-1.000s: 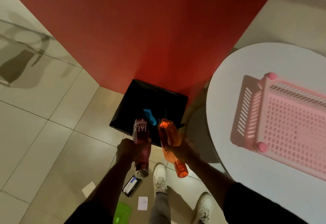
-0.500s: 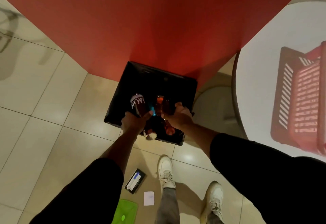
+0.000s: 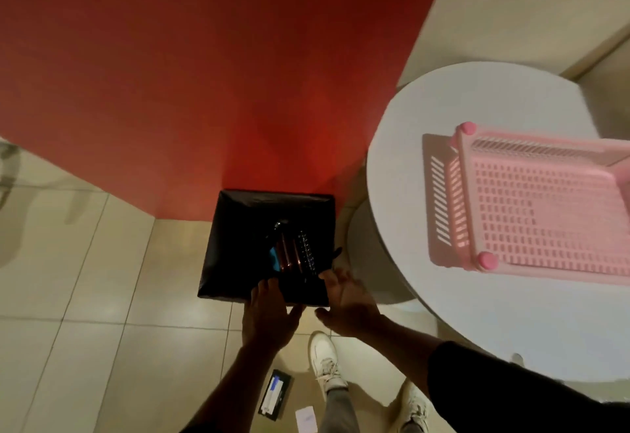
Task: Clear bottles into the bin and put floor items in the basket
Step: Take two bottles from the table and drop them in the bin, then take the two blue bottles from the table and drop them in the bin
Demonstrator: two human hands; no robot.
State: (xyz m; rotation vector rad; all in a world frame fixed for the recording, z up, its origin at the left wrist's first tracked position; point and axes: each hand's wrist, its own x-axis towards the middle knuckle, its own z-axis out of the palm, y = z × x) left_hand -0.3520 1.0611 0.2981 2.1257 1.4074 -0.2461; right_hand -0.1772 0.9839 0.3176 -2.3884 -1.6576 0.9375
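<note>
A black-lined square bin stands on the tiled floor against the red wall. Two bottles lie inside it, dim and partly lost in shadow, beside something blue. My left hand hovers open over the bin's near rim, holding nothing. My right hand is open too, just right of the bin's near corner. A pink slotted basket sits on the round white table at the right. On the floor near my feet lie a dark flat packet with a blue-and-white label and a small white card.
The red wall rises straight behind the bin. The table's round base sits right beside the bin. My white shoes stand just short of the bin. Beige tiled floor spreads to the left.
Both hands carried the bottles down into the bin and let go. The bottles now lie inside and both hands have drawn back, open. The view shifted right, showing more table.
</note>
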